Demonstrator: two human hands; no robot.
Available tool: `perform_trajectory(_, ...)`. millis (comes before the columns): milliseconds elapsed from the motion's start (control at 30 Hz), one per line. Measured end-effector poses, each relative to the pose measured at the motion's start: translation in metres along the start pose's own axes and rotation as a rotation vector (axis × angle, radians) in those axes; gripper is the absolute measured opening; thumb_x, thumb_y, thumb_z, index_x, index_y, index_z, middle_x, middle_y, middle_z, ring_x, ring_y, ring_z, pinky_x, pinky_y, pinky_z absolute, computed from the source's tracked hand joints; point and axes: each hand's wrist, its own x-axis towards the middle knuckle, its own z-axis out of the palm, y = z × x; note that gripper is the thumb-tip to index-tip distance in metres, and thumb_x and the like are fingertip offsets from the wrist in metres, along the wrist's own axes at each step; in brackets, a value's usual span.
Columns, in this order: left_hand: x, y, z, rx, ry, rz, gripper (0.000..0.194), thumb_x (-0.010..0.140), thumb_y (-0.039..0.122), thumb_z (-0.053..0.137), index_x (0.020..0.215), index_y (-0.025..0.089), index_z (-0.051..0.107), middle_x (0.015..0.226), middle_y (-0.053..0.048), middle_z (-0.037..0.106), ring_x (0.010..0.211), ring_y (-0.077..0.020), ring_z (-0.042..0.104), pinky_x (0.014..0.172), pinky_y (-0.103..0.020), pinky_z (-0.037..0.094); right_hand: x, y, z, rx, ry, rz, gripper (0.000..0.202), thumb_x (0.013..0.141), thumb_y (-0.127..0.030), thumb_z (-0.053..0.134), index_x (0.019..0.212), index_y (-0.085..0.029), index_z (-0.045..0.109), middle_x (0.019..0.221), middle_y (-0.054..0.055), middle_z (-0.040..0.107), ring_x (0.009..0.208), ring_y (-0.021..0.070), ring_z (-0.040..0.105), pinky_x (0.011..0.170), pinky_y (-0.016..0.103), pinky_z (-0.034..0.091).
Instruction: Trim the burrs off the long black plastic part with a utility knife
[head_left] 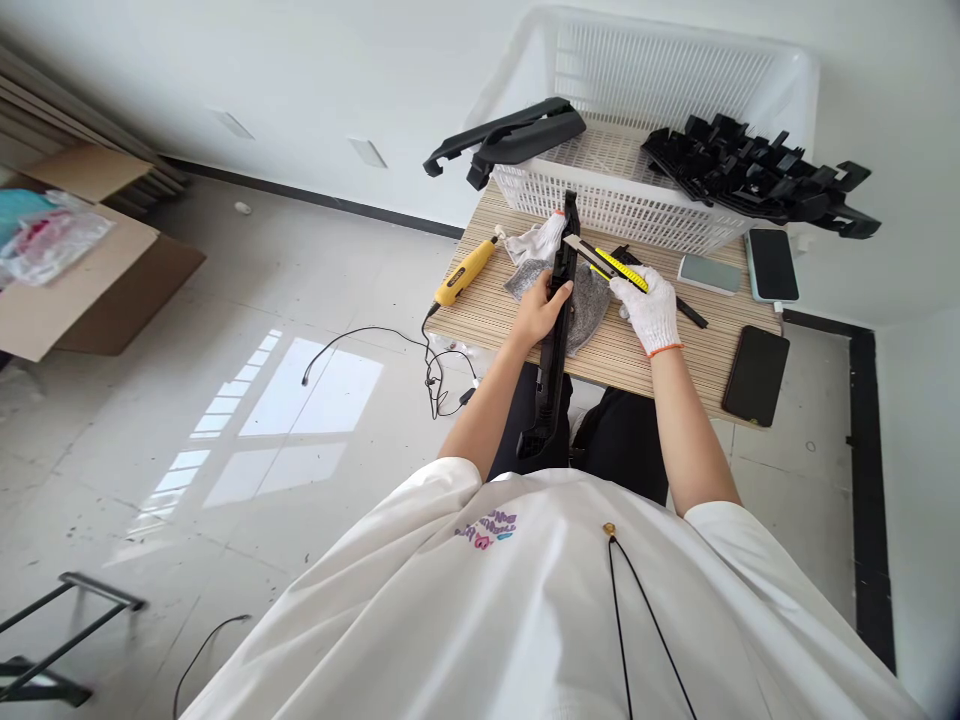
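My bare left hand (543, 308) is wrapped round a long black plastic part (553, 360), which runs from the table down toward my lap. In a white knitted glove, my right hand (648, 304) grips a yellow and black utility knife (621, 268). The knife's blade points up and left, close to the upper part of the black piece; whether it touches I cannot tell. Under the piece lies a grey cloth (591, 306). Beside it rests a white glove (534, 240). A black strip (691, 312) shows just right of my gloved hand.
A white plastic basket (600, 205) at the back holds black plastic parts (750, 170) sticking over its rim. A yellow corded tool (466, 272) lies at the table's left edge. Phones (756, 375) and a grey-green case (709, 274) lie on the right. A cable (360, 330) trails across the floor.
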Motion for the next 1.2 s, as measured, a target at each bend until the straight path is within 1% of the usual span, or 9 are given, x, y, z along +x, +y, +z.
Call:
perform_trajectory(233,-0.002,0.005,-0.001,0.026,0.003,0.002,0.033,0.091,0.054,0.060,0.099,0.022,0.057,0.068,0.002,0.064,0.067,-0.0203,0.069,0.072,-0.036,0.055,-0.001,-0.002,0.000,-0.007,0.003,0.000,0.033,0.076,-0.038,0.072,0.103,-0.020,0.070,0.072,-0.003,0.067,0.044,0.0074,0.052,0.041,0.020,0.042)
perform_trajectory(500,-0.001,0.000,0.000,0.014,0.002,0.005,0.036,0.091,0.057,0.060,0.101,0.022,0.057,0.066,0.002,0.064,0.066,-0.0192,0.069,0.071,-0.035,0.055,-0.001,-0.003,0.001,-0.001,0.018,0.001,0.032,0.075,-0.036,0.072,0.102,-0.020,0.071,0.070,-0.003,0.067,0.043,0.0076,0.052,0.039,0.020,0.041)
perform_trajectory(567,0.000,0.000,0.000,0.027,0.004,0.011,0.038,0.091,0.058,0.058,0.101,0.022,0.057,0.066,0.003,0.062,0.064,-0.0179,0.068,0.069,-0.034,0.054,-0.002,-0.003,0.000,0.013,0.000,0.002,0.032,0.075,-0.034,0.072,0.103,-0.019,0.071,0.069,-0.003,0.066,0.043,0.0069,0.050,0.039,0.019,0.039)
perform_trajectory(733,0.000,0.000,0.000,0.060,-0.001,0.032,0.039,0.094,0.059,0.054,0.102,0.021,0.055,0.069,0.003,0.062,0.064,-0.0156,0.067,0.066,-0.030,0.051,-0.004,-0.003,-0.003,-0.029,-0.102,-0.012,0.031,0.072,-0.032,0.074,0.099,-0.017,0.071,0.064,-0.004,0.061,0.045,0.0068,0.050,0.040,0.018,0.039)
perform_trajectory(833,0.000,0.000,0.000,0.057,-0.010,0.037,0.038,0.095,0.058,0.053,0.102,0.020,0.054,0.067,0.003,0.061,0.063,-0.0157,0.066,0.063,-0.029,0.048,-0.005,-0.003,-0.004,-0.047,-0.118,-0.028,0.032,0.070,-0.032,0.075,0.098,-0.016,0.072,0.064,-0.004,0.061,0.048,0.0078,0.051,0.042,0.018,0.041)
perform_trajectory(900,0.000,0.000,0.000,0.073,0.008,0.047,0.037,0.095,0.057,0.054,0.100,0.020,0.054,0.067,0.003,0.058,0.062,-0.0150,0.063,0.063,-0.029,0.045,-0.006,-0.004,-0.005,-0.039,-0.124,-0.032,0.032,0.069,-0.032,0.075,0.097,-0.016,0.073,0.063,-0.004,0.060,0.048,0.0080,0.051,0.042,0.019,0.041)
perform_trajectory(1067,0.000,0.002,0.000,0.141,0.068,0.087,0.036,0.094,0.055,0.057,0.093,0.020,0.056,0.073,0.002,0.055,0.068,-0.0137,0.057,0.067,-0.029,0.043,-0.006,-0.006,-0.007,-0.002,-0.148,-0.021,0.035,0.068,-0.033,0.077,0.097,-0.016,0.073,0.063,-0.004,0.060,0.047,0.0078,0.050,0.042,0.020,0.040)
perform_trajectory(1200,0.000,0.002,-0.001,0.161,0.067,0.087,0.037,0.094,0.056,0.056,0.095,0.019,0.057,0.075,0.002,0.055,0.069,-0.0131,0.055,0.067,-0.029,0.043,-0.006,-0.006,-0.010,0.006,-0.156,-0.007,0.037,0.067,-0.032,0.077,0.099,-0.015,0.074,0.063,-0.003,0.061,0.047,0.0074,0.049,0.042,0.020,0.038)
